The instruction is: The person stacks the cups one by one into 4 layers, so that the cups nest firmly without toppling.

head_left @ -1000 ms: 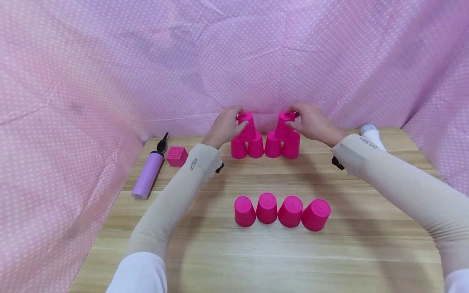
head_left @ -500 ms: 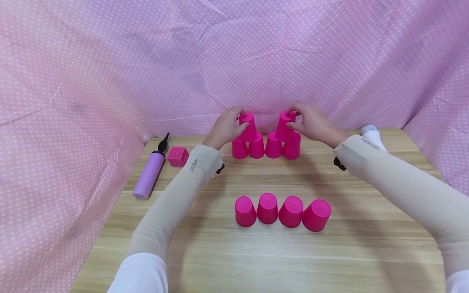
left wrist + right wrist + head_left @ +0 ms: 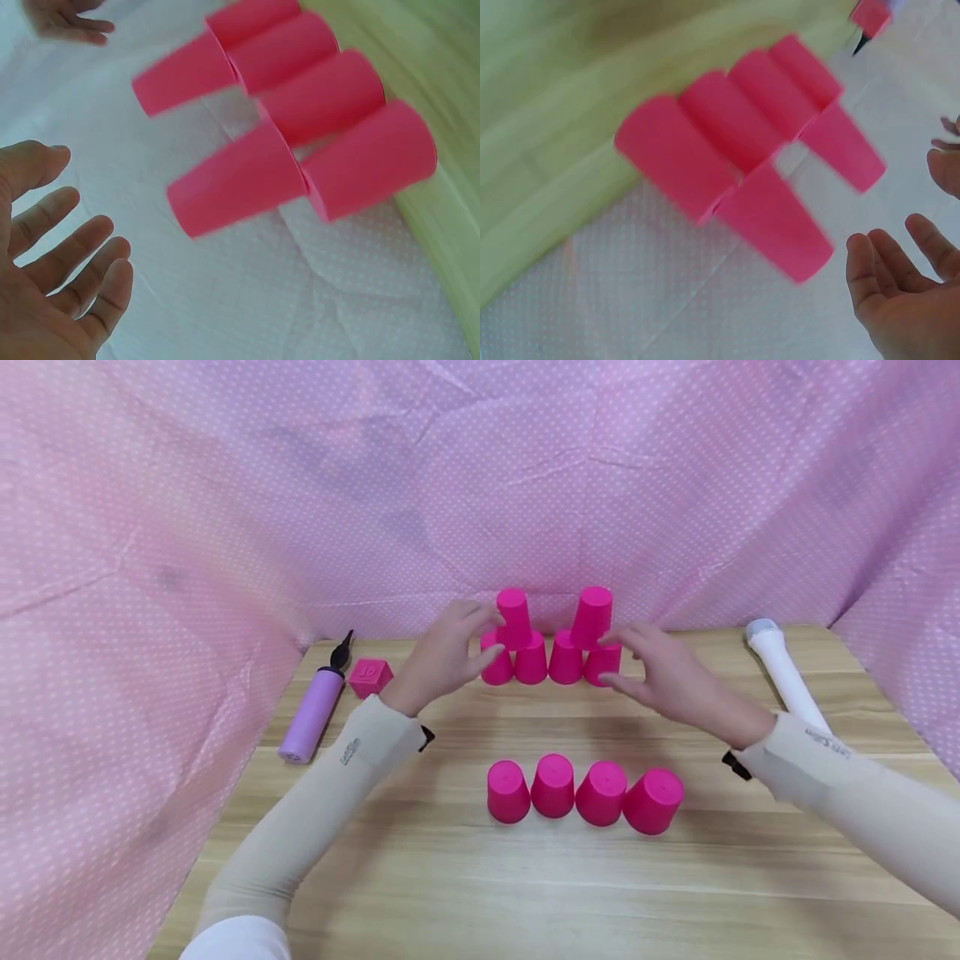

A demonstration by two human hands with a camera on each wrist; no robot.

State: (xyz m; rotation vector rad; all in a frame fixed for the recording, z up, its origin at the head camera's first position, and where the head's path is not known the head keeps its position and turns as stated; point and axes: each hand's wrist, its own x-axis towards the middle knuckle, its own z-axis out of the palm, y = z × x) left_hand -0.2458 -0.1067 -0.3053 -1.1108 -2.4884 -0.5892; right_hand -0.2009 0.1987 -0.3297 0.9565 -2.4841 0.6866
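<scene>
Several pink cups stand upside down in a row at the back of the table. Two more rest on top of them: an upper left cup (image 3: pixel 514 620) and an upper right cup (image 3: pixel 592 617), each bridging a pair below. My left hand (image 3: pixel 444 653) is spread just left of the stack, and the left wrist view shows its fingers apart from the upper left cup (image 3: pixel 236 181). My right hand (image 3: pixel 675 681) is relaxed at the stack's right, holding nothing; in the right wrist view a gap separates it from the upper right cup (image 3: pixel 776 221).
Nearer the person, a second row of several upside-down pink cups (image 3: pixel 553 787) stands on the wooden table (image 3: pixel 420 877). At left lie a purple hand pump (image 3: pixel 311 714) and a pink cube (image 3: pixel 371 677). A white microphone-like object (image 3: pixel 787 677) lies at right. Polka-dot cloth (image 3: pixel 480 485) hangs behind.
Both hands have let go of the two upper cups and drawn back toward the person, the left moving leftward, the right moving rightward. The upper cups stay on the stack.
</scene>
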